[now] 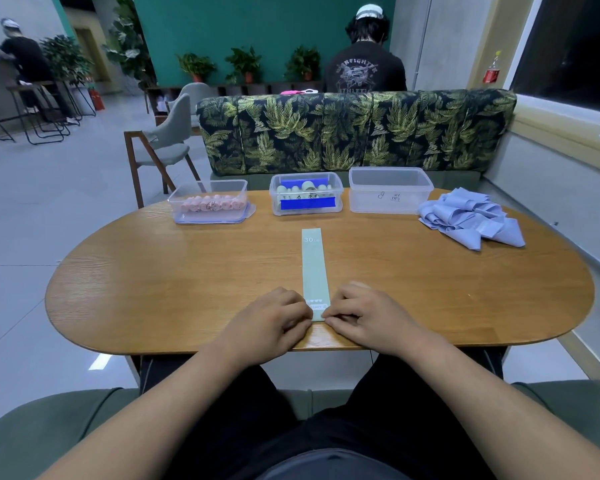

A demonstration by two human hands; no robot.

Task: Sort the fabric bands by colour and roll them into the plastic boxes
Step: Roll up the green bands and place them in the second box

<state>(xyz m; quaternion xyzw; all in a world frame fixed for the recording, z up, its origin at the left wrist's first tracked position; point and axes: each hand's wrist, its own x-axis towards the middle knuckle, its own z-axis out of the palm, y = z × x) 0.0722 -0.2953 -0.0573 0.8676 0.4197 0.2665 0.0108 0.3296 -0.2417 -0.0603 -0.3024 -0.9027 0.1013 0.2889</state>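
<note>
1. Wooden and glossy, the oval surface (153,271) carries the long pale green fabric band (315,268). It lies flat and straight from the middle of the surface to its near edge.
2. The left hand (274,320) and the right hand (368,317) sit on either side of the band's near end, each grip pinching a near corner with curled fingers. The hold looks shallow, so the end could slip free as the first turn starts.
3. If one hand rolls faster than the other, the coil would likely go conical and wander sideways. That would leave a loose roll that unwinds.
4. The polished wood probably offers little friction. The free length may slide toward the hands and bunch instead of winding on.
5. The band's end sits close to the near edge of the surface, so a pull toward the body could drag it off into the lap.
6. Three clear plastic boxes stand along the far edge, and a mis-sort is possible there.
   - The left box (222,190) holds pink rolls (210,204).
   - The middle box (338,199) holds pale rolls (307,187) that seem to match this band.
   - The right box (388,195) appears empty.
7. The middle box looks fairly full, so a slack roll might spring open or not fit.
8. The heap of blue fabric bands (465,220) lies near the far right edge, well apart from the hands. A careless sweep toward the boxes could still snag it.
</note>
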